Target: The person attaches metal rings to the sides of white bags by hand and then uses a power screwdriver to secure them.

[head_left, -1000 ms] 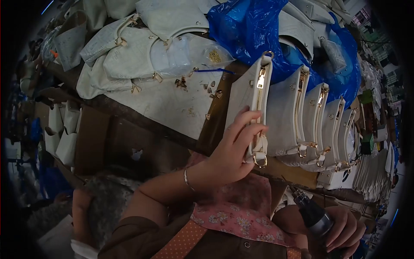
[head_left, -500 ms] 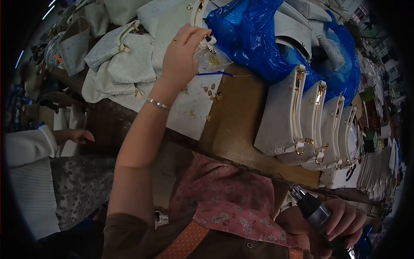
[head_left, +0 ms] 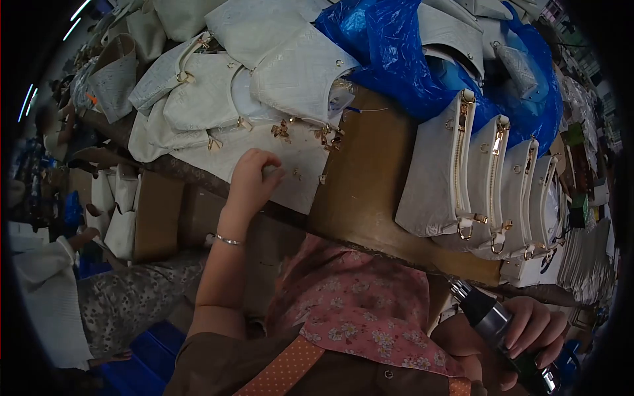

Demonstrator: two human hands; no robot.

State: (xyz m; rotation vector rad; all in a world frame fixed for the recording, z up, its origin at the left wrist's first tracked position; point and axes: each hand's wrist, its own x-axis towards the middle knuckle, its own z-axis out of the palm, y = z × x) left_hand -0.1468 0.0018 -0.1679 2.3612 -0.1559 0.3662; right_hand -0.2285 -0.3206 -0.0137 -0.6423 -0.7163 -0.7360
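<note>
Head view: left hand (head_left: pixel 253 177) lower; bag (head_left: pixel 300 72) released

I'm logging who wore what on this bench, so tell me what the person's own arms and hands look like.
Both hands are bare, with no gloves. The left hand has a thin silver bangle at the wrist and a bare forearm; a short dark brown sleeve begins near the upper arm. The right hand shows only fingers and part of the wrist, with no jewellery visible there.

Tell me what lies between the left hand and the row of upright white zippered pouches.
In the head view, bare brown board separates the left hand from the row of white zippered pouches; small gold metal fittings lie just above.
</note>
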